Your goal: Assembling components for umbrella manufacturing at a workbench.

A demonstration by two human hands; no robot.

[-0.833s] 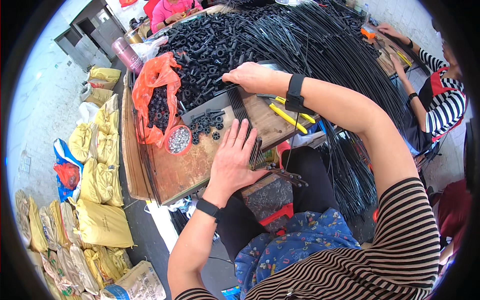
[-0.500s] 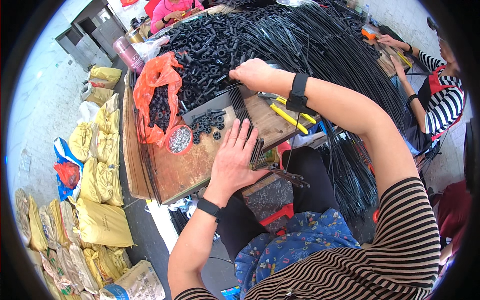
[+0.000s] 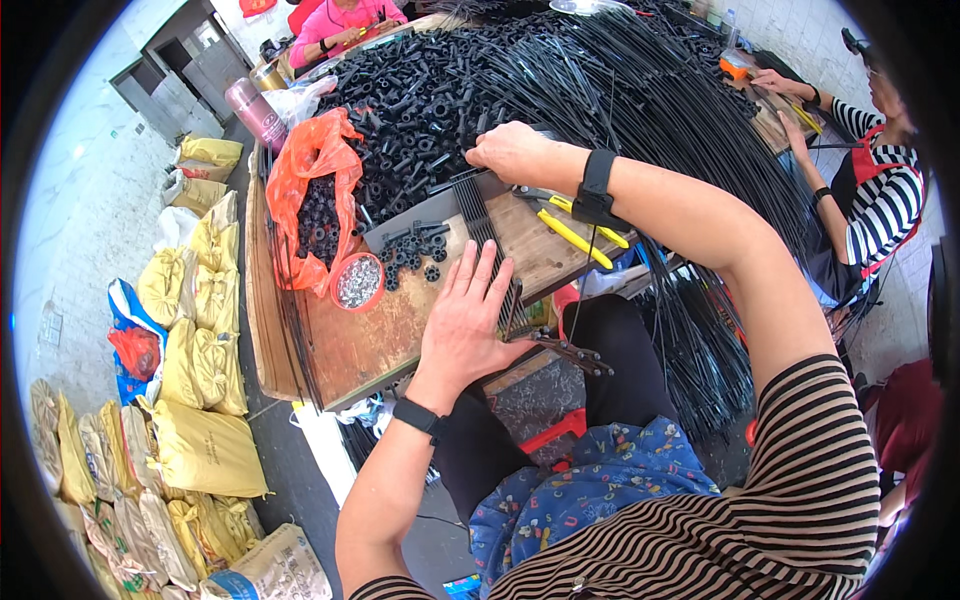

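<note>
My left hand [image 3: 462, 318] lies flat with its fingers stretched out, over the left side of a row of thin black rods [image 3: 476, 212] on the worktable [image 3: 400, 330]. The rods run past the table's near edge, and their dark ends stick out above my lap. My right hand [image 3: 508, 150] is closed at the far end of the rods, beside the heap of short black tubular parts [image 3: 425, 95]. What its fingers grip is hidden. Yellow-handled pliers [image 3: 575, 238] lie below my right forearm. Small round black parts [image 3: 408, 255] sit beyond my left fingertips.
A red bowl of small silvery pieces [image 3: 357, 281] stands near a red plastic bag [image 3: 315, 150] of black parts. Long black rods [image 3: 690, 130] pile up at the right. Filled yellow sacks [image 3: 205, 445] line the left wall. Co-workers sit at the far side and the right.
My right hand has shifted very slightly to the right and down. The left hand stays almost in place on the rods.
</note>
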